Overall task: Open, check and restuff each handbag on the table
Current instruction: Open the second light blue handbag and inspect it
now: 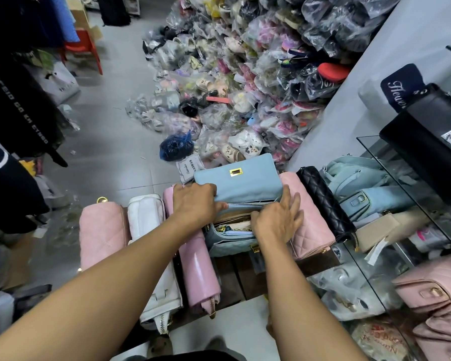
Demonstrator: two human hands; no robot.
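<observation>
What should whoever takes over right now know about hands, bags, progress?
Left hand grips the blue handbag at its mouth; right hand lies straight-fingered on the pink quilted bag, thumb at that mouth.
Blue handbag stands mid-row, flap up, stuffing showing inside.
Done: opened. Left: check, restuff, close it. Whether the white bag or black quilted bag were checked cannot be told.

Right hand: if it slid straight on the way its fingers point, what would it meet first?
Probably the pink quilted handbag beside the open blue handbag; the fingers of the right hand seem to lie across it.
</observation>
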